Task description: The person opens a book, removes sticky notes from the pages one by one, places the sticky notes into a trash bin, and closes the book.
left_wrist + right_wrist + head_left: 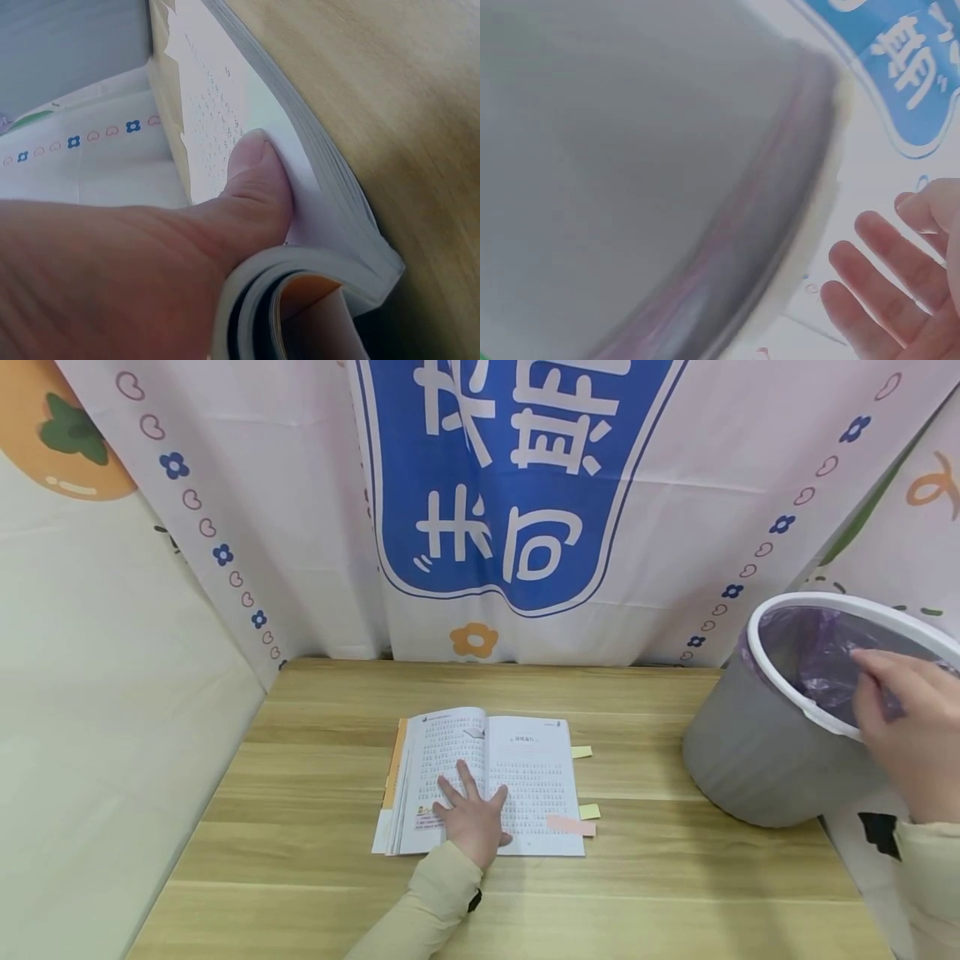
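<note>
An open book (528, 785) lies on the wooden table, its printed pages facing up. My left hand (474, 827) presses across its middle near the lower edge with fingers spread. In the left wrist view, the left thumb (259, 180) lies on the page beside the curled spine. Yellow tabs (589, 812) and a pink strip (572, 825) stick out from the right page's edge. My right hand (911, 718) is over the mouth of a grey trash bin (780, 760), thumb and index tips close together. The right wrist view shows its other fingers (889, 296) extended, with nothing visible in them.
The bin has a white rim (772, 672) and a purple plastic liner (825, 652), and stands at the right edge of the wooden table (300, 793). A printed cloth (675, 527) with blue lettering hangs behind, and more cloth (90, 693) hangs on the left.
</note>
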{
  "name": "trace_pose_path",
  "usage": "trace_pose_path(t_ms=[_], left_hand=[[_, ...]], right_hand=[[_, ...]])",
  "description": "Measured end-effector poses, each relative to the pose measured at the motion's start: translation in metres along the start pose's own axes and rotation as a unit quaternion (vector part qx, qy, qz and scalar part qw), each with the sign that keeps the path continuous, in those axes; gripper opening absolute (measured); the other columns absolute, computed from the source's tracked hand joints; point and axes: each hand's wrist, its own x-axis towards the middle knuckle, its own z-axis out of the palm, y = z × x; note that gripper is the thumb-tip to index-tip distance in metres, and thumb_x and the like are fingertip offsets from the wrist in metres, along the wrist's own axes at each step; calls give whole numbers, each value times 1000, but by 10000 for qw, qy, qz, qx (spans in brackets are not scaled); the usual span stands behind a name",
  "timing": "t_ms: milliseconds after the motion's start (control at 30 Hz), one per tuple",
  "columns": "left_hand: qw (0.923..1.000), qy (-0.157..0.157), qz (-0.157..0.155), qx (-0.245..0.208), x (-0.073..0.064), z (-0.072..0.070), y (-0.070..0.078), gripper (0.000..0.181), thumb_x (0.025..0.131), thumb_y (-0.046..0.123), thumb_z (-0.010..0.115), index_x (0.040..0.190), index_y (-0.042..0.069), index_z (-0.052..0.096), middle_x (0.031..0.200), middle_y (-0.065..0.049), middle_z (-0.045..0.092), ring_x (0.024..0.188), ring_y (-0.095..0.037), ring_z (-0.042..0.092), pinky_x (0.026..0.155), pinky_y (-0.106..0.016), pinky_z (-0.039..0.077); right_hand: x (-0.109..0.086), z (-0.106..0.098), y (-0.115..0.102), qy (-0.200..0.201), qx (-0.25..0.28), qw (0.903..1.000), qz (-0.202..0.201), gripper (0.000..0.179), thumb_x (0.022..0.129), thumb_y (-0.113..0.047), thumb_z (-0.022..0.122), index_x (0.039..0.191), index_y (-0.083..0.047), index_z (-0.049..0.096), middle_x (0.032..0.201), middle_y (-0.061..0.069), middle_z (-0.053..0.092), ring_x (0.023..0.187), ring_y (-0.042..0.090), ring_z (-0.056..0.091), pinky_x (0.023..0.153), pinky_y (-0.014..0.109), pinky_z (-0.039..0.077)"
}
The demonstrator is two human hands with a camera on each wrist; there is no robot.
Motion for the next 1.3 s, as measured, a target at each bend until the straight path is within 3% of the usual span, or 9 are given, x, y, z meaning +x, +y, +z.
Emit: trace_pose_path(t_ms=[67,167,333,633,767,900,1000,1167,1300], left_hand=[[10000,3,-3,5,0,0,0,80,75,71,66,147,44,44,156,-36,14,132,-63,30,92,-63,49],[10000,9,-4,20,0,0,0,80,75,71,66,148,44,44,156,-36,14,132,-62,30,92,-63,49],[10000,75,26,48,-1,0,0,80,75,71,66,147,44,44,156,-36,16,131,-62,32,91,-63,49],[9999,74,53,118,1,3,0,82,75,73,64,148,44,42,155,-37,15,131,-63,32,91,-63,49],[9998,110,79,129,1,4,0,82,75,73,64,149,45,42,155,-37,15,130,-64,32,90,-63,49],[9998,103,85,115,1,3,0,82,75,73,64,149,45,41,155,-37,15,131,-63,31,90,-63,49],[9999,95,77,80,0,2,0,82,75,72,64,149,44,42,156,-37,15,131,-63,32,90,-63,49],[9999,92,65,84,0,1,0,82,75,72,64,149,45,42,156,-36,15,131,-63,32,91,-63,49],[9999,110,76,108,0,2,0,81,75,73,64,148,45,42,156,-36,15,131,-63,32,90,-63,50]], right_hand=[[-3,1,-12,187,-31,9997,-161,24,94,-8,56,100,7,74,99,26,70,101,27,70,98,10,38],[-10,2,-28,217,-196,9990,-349,24,95,-10,57,103,2,76,102,19,73,89,45,68,100,13,40],[-33,12,-49,127,-354,9983,-439,25,96,-16,57,106,-5,77,105,11,74,85,40,69,102,14,40],[-86,43,-62,-343,88,9980,-519,33,98,-23,51,102,-2,76,100,12,74,80,37,68,102,8,34],[-111,58,-65,-677,189,9963,-496,37,100,-27,49,102,-2,75,100,12,74,78,35,70,85,27,53],[-134,74,-74,-1012,331,9930,-511,38,102,-27,47,102,-1,75,100,13,74,79,33,70,67,43,56],[-152,85,-82,-1377,398,9878,-604,40,104,-27,44,102,0,74,98,14,74,79,32,71,66,43,58],[-178,102,-94,-2200,673,9709,-669,41,106,-28,41,107,-1,72,102,14,73,85,30,71,69,41,60],[-196,115,-101,-2503,928,9611,-702,36,106,-26,47,108,-2,72,103,13,73,87,30,71,72,40,60]])
